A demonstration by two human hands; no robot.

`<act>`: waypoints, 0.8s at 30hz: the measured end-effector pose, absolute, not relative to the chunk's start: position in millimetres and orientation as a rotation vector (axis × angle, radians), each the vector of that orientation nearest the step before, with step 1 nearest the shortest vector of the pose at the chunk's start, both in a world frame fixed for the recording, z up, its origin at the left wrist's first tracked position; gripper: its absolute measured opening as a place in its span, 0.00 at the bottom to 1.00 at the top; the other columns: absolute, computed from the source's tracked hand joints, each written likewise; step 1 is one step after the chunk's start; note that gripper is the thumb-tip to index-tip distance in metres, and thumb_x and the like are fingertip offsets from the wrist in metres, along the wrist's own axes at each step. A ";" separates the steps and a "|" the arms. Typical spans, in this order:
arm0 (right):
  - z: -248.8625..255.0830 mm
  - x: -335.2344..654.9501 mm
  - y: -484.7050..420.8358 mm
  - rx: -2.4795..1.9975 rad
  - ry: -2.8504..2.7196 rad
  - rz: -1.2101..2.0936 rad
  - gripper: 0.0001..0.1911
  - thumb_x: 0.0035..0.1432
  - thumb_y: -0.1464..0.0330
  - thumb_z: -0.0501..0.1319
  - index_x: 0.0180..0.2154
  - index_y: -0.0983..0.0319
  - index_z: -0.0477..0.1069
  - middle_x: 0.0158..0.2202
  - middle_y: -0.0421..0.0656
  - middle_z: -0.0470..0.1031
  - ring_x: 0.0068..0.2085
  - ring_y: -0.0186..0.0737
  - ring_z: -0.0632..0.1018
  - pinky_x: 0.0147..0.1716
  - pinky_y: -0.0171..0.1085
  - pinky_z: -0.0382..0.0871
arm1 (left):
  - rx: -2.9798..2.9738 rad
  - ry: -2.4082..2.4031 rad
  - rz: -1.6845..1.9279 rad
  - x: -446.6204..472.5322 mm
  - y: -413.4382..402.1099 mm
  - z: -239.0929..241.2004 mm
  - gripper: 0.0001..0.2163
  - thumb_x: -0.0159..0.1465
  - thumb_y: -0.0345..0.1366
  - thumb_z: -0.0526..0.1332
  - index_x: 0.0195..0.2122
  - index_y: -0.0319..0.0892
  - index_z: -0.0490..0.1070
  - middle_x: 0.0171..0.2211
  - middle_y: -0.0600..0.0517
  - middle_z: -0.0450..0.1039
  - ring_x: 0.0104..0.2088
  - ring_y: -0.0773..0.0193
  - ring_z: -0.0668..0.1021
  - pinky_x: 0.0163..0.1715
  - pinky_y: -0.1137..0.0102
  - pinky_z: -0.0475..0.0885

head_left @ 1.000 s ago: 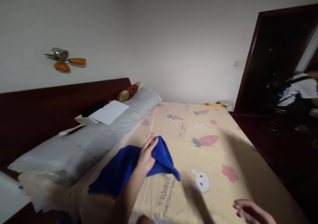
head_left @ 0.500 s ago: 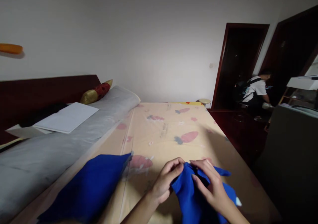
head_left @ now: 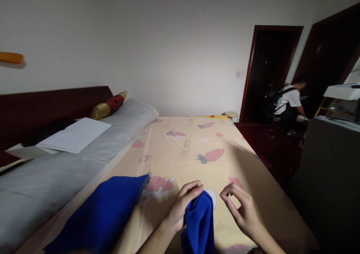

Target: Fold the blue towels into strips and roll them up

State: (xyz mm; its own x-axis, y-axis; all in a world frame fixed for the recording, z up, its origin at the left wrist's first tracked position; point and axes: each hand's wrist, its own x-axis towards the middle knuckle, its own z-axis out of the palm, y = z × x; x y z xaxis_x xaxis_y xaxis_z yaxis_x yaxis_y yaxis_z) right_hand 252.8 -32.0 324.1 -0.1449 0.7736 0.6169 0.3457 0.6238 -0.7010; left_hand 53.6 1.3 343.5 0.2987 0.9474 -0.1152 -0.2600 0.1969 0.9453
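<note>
A blue cloth garment [head_left: 200, 222] hangs bunched from my left hand [head_left: 180, 205], its top edge pinched between thumb and fingers. To the right of it, apart from the cloth, my right hand [head_left: 242, 209] hovers over the bed with thumb and forefinger curled together; nothing shows between them. A pale round patch [head_left: 211, 197] shows just behind the garment; whether it is part of the sheet's print I cannot tell. Left of my forearm, a second blue cloth piece [head_left: 95, 212] lies spread flat on the bed.
A cream sheet with carrot prints [head_left: 180, 164] covers the bed. Along the left lie a grey bedding roll [head_left: 123, 130], a white board [head_left: 77, 134] and a red-gold cushion [head_left: 111, 105]. A seated person [head_left: 289, 100], a stool [head_left: 231, 114] and a dark cabinet [head_left: 329, 171] are rightward.
My right hand has let go of the blue garment and drawn slightly away to the right. The garment now hangs narrower from my left hand alone. The flat blue piece has not moved.
</note>
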 end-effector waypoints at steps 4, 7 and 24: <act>324.4 252.9 -34.2 -0.943 -1.750 0.613 0.04 0.65 0.66 0.53 0.39 0.57 0.65 0.39 0.43 0.72 0.42 0.37 0.73 0.43 0.36 0.65 | 1.011 0.839 1.017 48.4 3.1 346.7 0.15 0.52 0.44 0.68 0.22 0.41 0.64 0.20 0.61 0.58 0.23 0.74 0.60 0.25 0.75 0.55; 322.4 246.4 -33.8 -0.974 -1.815 0.640 0.09 0.63 0.65 0.57 0.45 0.57 0.64 0.41 0.42 0.73 0.42 0.37 0.73 0.43 0.36 0.66 | 1.116 0.786 0.939 48.8 1.4 351.5 0.17 0.54 0.45 0.66 0.20 0.42 0.61 0.19 0.61 0.56 0.23 0.74 0.58 0.24 0.74 0.53; 307.2 244.0 -32.1 -0.882 -1.728 0.761 0.04 0.64 0.67 0.51 0.36 0.58 0.62 0.37 0.43 0.72 0.40 0.38 0.72 0.42 0.38 0.65 | 1.187 0.784 1.176 39.0 11.4 349.3 0.09 0.53 0.36 0.65 0.19 0.41 0.70 0.40 0.49 0.75 0.45 0.59 0.74 0.49 0.67 0.64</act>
State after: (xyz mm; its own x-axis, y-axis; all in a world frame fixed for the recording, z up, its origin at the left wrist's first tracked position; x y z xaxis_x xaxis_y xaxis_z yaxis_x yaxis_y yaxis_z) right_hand 244.0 -32.1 307.2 -0.2239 0.8413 0.4920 0.2051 0.5342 -0.8201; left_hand 39.0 11.4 349.3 0.2541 0.9607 0.1122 -0.2658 -0.0422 0.9631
